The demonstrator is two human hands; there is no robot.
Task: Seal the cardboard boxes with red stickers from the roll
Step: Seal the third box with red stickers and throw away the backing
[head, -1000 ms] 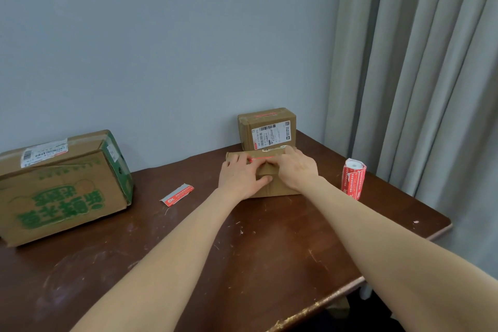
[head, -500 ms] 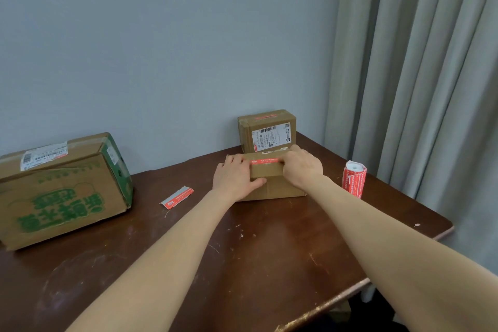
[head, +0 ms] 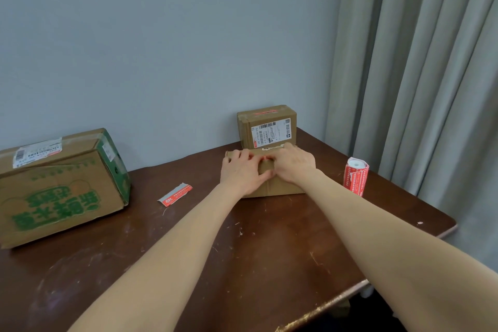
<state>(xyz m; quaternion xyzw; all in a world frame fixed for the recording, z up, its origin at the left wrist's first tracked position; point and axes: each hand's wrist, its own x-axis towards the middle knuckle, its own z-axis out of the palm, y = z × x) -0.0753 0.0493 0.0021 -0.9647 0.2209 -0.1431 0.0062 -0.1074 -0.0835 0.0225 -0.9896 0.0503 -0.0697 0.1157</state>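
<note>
— Two hands reach in over the near edge of the table (head: pixel 242 264). Status of each?

— Left hand (head: pixel 242 172): fingers flat on top of the low cardboard box (head: pixel 280 187), thumb against its front face. Right hand (head: pixel 293 167): laid palm-down on the same top. The two hands lie close together, pressing.

— Location of the sticker?

— The red sticker (head: pixel 265 157) shows only as slivers between the fingers, on the box top. The box sits right of centre, toward the far edge.

— Remaining items?

— Large box with green print (head: pixel 59 186): at the left edge. Loose red-and-white strip (head: pixel 175 194): flat on the table, left of the low box. Roll of red stickers (head: pixel 355 176): upright near the right edge, apart from the low box. Labelled box (head: pixel 265 127): at the far edge by the wall, directly behind the low box, red sticker on its top.
</note>
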